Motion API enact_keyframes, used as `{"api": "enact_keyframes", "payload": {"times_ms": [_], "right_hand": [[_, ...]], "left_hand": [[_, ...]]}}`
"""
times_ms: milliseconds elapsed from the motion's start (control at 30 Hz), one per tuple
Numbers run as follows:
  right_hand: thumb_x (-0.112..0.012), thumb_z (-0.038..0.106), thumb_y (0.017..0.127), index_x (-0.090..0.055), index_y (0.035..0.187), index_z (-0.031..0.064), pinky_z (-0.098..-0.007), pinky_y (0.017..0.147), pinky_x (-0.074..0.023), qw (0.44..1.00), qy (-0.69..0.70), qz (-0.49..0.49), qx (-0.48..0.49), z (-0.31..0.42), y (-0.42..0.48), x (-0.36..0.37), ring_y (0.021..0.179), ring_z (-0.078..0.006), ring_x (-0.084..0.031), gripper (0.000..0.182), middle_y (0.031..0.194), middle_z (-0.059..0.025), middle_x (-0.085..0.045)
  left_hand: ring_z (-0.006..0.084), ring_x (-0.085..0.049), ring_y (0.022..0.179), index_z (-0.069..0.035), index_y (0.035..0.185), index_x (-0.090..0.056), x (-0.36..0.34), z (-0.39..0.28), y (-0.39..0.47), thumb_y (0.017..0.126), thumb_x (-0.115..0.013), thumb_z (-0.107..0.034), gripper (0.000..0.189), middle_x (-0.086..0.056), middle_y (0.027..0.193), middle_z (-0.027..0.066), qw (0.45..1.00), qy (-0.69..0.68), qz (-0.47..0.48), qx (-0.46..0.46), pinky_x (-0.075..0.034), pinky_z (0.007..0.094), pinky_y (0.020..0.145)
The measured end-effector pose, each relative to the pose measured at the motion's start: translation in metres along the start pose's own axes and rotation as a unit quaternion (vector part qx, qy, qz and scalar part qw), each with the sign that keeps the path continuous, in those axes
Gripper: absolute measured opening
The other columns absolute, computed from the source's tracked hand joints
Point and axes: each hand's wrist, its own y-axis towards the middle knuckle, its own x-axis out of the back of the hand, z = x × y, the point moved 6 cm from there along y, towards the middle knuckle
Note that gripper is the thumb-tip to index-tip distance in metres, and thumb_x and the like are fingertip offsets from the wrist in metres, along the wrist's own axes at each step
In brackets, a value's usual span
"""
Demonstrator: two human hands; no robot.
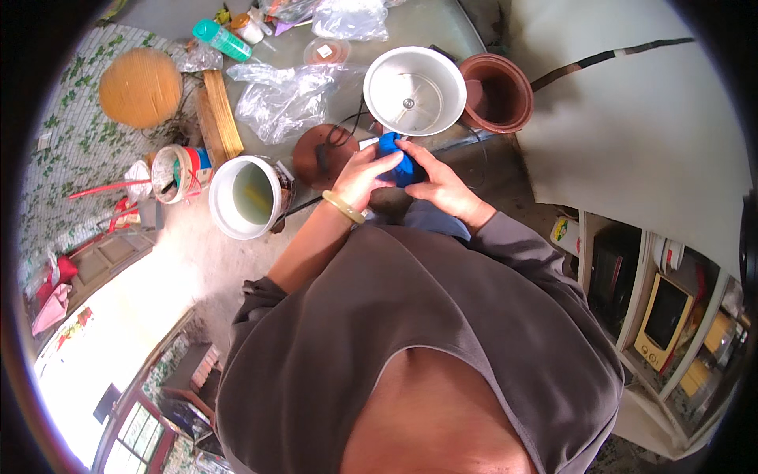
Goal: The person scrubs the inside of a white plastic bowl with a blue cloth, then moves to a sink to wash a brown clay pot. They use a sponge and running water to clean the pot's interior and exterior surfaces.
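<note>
Both my hands hold a bunched blue cloth in front of my body. My left hand, with a pale bangle at its wrist, grips the cloth from the left, its thumb across it. From the right, the fingers and thumb of my right hand close around it. Just beyond my hands stands a white round tub with a hub at its bottom. A reddish-brown plastic pot touches its right side. To the left of my hands lies a brown disc with a dark cable on it.
A white bucket of greenish liquid stands at left, near a smaller bucket with things in it. Clear plastic bags, wooden boards, a round wooden stool and a green canister lie beyond. Shelves with a microwave oven are at right.
</note>
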Motion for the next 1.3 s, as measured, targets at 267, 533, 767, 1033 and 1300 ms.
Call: {"api": "enact_keyframes", "payload": {"times_ms": [267,533,767,1033,1300], "right_hand": [[-0.059,0.009,0.081,-0.044,0.128,0.0020,-0.0342,0.097,-0.0361,0.937,0.318,-0.043,-0.137,-0.034,-0.011,0.031,0.107,-0.0230,-0.052,0.049,0.123,-0.0118,-0.050],[-0.056,0.032,0.087,-0.049,0.116,0.0018,-0.0324,0.072,-0.0450,0.852,0.281,-0.297,-0.327,-0.164,-0.047,0.131,0.081,-0.0202,-0.062,0.042,0.098,-0.0098,-0.060],[-0.058,0.039,0.085,-0.049,0.114,0.0020,-0.0369,0.067,-0.0481,0.758,0.297,-0.428,-0.392,-0.248,-0.062,0.202,0.081,-0.0256,-0.063,0.048,0.102,-0.0136,-0.056],[-0.060,0.035,0.085,-0.051,0.105,0.0035,-0.0391,0.063,-0.0475,0.729,0.351,-0.429,-0.402,-0.287,-0.045,0.224,0.075,-0.0275,-0.064,0.038,0.091,-0.0081,-0.057],[-0.063,0.027,0.084,-0.049,0.109,0.0005,-0.0453,0.064,-0.0511,0.720,0.434,-0.407,-0.358,-0.303,-0.037,0.239,0.071,-0.0317,-0.064,0.039,0.092,-0.0150,-0.063]], "left_hand": [[0.0152,-0.053,0.058,-0.002,0.104,-0.051,-0.008,0.008,0.012,0.074,-0.057,-0.005,0.031,-0.057,0.086,0.0073,0.998,-0.057,-0.013,0.029,-0.039,0.0256,0.041],[0.0198,-0.056,0.083,0.002,0.109,-0.051,-0.019,0.021,0.050,0.079,-0.055,-0.010,0.033,-0.057,0.096,0.0082,0.996,-0.085,-0.006,0.039,-0.046,0.0329,0.071],[0.0214,-0.060,0.092,0.003,0.115,-0.050,-0.053,0.013,0.089,0.088,-0.051,-0.025,0.039,-0.060,0.107,0.0132,0.996,-0.049,0.008,0.080,-0.049,0.0326,0.073],[0.0253,-0.059,0.099,0.004,0.114,-0.052,-0.062,0.010,0.112,0.092,-0.044,-0.031,0.042,-0.060,0.110,0.0157,0.994,-0.086,-0.023,0.063,-0.047,0.0376,0.087],[0.0267,-0.059,0.099,0.004,0.110,-0.054,-0.071,0.002,0.121,0.093,-0.041,-0.034,0.044,-0.060,0.110,0.0176,0.989,-0.136,-0.037,0.046,-0.045,0.0385,0.089]]}}
